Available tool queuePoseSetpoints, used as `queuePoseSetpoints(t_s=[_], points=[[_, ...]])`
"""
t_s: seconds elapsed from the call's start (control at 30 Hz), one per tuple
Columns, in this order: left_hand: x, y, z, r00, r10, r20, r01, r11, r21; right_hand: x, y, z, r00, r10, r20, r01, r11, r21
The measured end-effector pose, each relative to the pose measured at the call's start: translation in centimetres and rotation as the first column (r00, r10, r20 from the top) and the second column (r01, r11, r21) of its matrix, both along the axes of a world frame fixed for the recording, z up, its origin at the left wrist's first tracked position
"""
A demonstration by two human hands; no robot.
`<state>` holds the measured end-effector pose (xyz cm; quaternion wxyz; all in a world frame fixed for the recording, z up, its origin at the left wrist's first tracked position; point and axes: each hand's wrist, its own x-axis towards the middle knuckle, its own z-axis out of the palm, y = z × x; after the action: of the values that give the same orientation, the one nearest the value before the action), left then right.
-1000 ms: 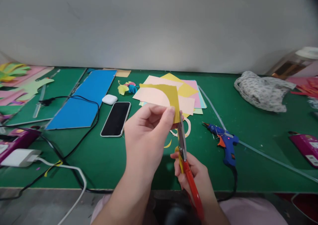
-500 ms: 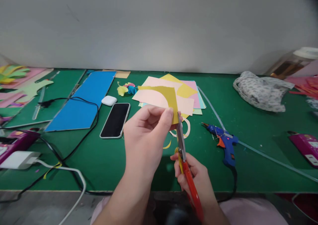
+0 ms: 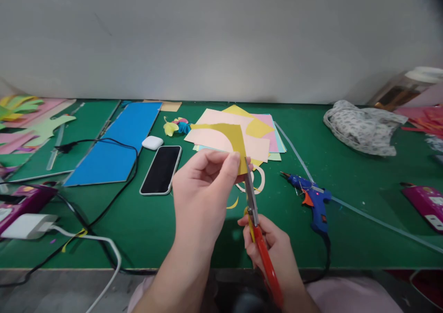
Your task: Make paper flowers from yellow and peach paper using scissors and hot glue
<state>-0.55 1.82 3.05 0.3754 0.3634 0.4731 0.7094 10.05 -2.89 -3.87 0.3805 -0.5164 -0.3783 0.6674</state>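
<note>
Between the thumb and fingers of my left hand (image 3: pixel 204 188) is a yellow piece of paper (image 3: pixel 235 135) with a curved inner edge. My right hand (image 3: pixel 272 246) grips a pair of scissors (image 3: pixel 263 244) with red and yellow handles. The blades point up and lie along the right edge of the yellow paper; whether they bite into it I cannot tell. Below the paper, pale paper rings (image 3: pixel 260 179) and a thin yellow offcut (image 3: pixel 233 203) rest on the table. Behind it lies a stack of coloured paper sheets (image 3: pixel 211 119).
On the green table (image 3: pixel 207 239), a phone (image 3: pixel 161 170), a white earbud case (image 3: pixel 152 142) and a blue board (image 3: pixel 116 142) lie left. A blue glue gun (image 3: pixel 313 197) with a clear glue stick lies right. Cables (image 3: pixel 114 250) cross the left front; a patterned cloth bundle (image 3: pixel 363 126) sits back right.
The yellow paper has shifted slightly left and down in my left hand's grip. The scissors stay nearly in place along its right edge. The view has tilted a little.
</note>
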Motion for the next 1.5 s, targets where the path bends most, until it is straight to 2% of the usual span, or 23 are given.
queuePoseSetpoints(t_s=[0.17, 0.3, 0.6, 1.0, 1.33, 1.5], points=[[0.0, -0.1, 0.0, 1.0, 0.0, -0.009, 0.0, 1.0, -0.009, 0.1, 0.0, -0.2, 1.0, 0.007, -0.013, -0.006, 1.0, 0.009], [0.0, -0.1, 0.1, 1.0, 0.016, -0.012, -0.017, 1.0, -0.022, 0.4, 0.1, -0.5, 0.998, 0.064, -0.022, -0.063, 0.998, 0.031], [0.2, -0.1, 0.5, 1.0, -0.008, 0.03, 0.009, 0.999, -0.04, 0.7, 0.0, -1.7, 0.986, 0.132, -0.099, -0.118, 0.984, 0.134], [0.6, -0.1, 0.7, 0.999, 0.005, 0.042, -0.002, 0.996, -0.088, 0.9, 0.5, -1.1, 0.993, 0.109, -0.047, -0.103, 0.987, 0.12], [0.4, -0.1, 0.6, 0.999, -0.021, 0.047, 0.024, 0.998, -0.06, 0.7, 0.3, -1.0, 0.986, 0.112, -0.125, -0.095, 0.987, 0.132], [0.4, -0.2, 0.5, 0.999, -0.012, 0.049, 0.015, 0.999, -0.052, 0.7, 0.2, -1.2, 0.99, 0.097, -0.107, -0.082, 0.988, 0.132]])
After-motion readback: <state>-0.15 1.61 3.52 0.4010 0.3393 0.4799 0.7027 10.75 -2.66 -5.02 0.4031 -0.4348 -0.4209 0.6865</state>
